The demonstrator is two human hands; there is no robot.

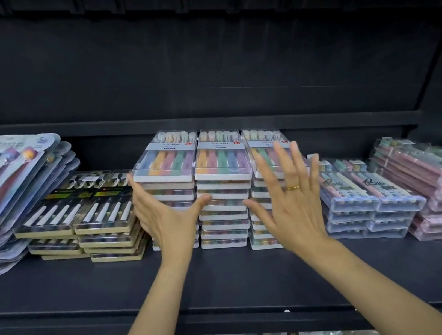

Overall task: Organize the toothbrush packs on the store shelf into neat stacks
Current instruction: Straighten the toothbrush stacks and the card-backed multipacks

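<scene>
Left hand (164, 218) seemingly touches stack (170, 192) edge.

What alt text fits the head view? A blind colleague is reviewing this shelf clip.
A person's left hand presses the left side of three tall stacks of pastel toothbrush packs on a dark store shelf, while the right hand hovers open in front of them. Black-and-gold packs sit to the left, clear and pink packs to the right.

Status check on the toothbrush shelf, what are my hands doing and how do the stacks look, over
Left hand open, fingers against left pastel stack. Right hand open, spread before right pastel stack, contact unclear. Three pastel stacks upright, side by side. Nothing in the way.
</scene>
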